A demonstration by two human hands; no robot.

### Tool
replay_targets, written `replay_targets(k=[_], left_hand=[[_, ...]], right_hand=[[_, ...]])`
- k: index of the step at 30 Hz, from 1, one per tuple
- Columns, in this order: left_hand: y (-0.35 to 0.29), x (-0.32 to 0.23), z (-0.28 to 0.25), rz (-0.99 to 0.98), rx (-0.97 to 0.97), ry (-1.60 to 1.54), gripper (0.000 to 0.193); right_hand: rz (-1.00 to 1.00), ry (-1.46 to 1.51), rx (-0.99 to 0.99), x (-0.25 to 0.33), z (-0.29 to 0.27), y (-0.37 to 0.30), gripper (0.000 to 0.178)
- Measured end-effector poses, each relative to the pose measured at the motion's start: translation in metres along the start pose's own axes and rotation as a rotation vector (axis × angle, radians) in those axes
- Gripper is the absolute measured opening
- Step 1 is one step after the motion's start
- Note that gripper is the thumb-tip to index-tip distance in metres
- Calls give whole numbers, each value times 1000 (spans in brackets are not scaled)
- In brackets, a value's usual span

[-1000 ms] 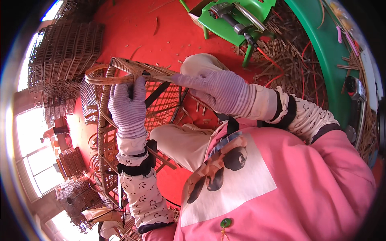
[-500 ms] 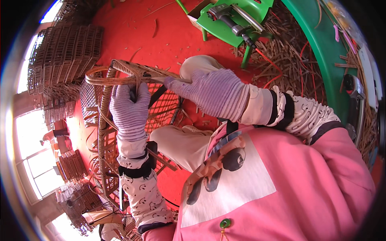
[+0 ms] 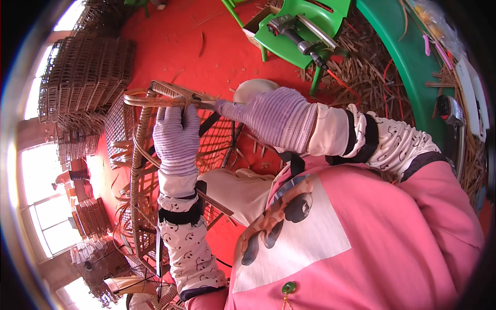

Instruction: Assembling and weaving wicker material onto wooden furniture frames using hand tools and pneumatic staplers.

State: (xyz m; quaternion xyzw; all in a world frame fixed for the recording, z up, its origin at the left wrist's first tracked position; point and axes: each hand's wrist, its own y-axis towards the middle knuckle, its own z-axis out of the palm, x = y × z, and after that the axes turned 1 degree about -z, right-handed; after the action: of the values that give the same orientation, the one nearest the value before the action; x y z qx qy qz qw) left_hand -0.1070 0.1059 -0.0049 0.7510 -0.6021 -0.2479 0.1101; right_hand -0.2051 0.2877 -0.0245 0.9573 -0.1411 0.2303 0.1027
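Observation:
A woven wicker frame (image 3: 136, 178), with a wrapped rim and open lattice, stands at my left, tilted beside my knees. At its upper corner a flat brown rattan strip (image 3: 135, 98) makes a loop around the rim. My left hand (image 3: 177, 140), in a lilac striped glove, has its fingers closed up at the strip's crossing there; the fingertips are partly hidden behind the strip. My right hand (image 3: 274, 118), gloved alike, pinches the strip's other end between thumb and fingers, to the right of the corner. The strip runs between both hands.
Stacked woven panels (image 3: 85, 80) stand at the far left. A green chair (image 3: 281, 44) holds a pneumatic tool (image 3: 294, 36) with a red hose (image 3: 343, 85). Cut strips (image 3: 361, 77) litter the red floor (image 3: 206, 46). A green curved surface (image 3: 413, 67) lies right.
My left hand has shifted slightly right, and its fingers sit closer together at the strip's crossing. The frame appears a little further right; my right hand keeps its pinch.

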Motion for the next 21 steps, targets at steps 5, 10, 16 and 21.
replay_targets(k=[5,10,16,21], left_hand=[[-6,-7,-13,-178,51,116,17],[-19,23,-16,-144,27,-75,17],[-8,31,-7,-225,53,-353,17],[-3,20,-7,-310,52,-256,15]], right_hand=[[-33,185,-184,-22,-8,-16,44],[458,6,-413,-96,-91,-52,36],[840,-453,-285,-271,-162,-108,50],[1121,-530,-461,-350,-190,-87,53]])
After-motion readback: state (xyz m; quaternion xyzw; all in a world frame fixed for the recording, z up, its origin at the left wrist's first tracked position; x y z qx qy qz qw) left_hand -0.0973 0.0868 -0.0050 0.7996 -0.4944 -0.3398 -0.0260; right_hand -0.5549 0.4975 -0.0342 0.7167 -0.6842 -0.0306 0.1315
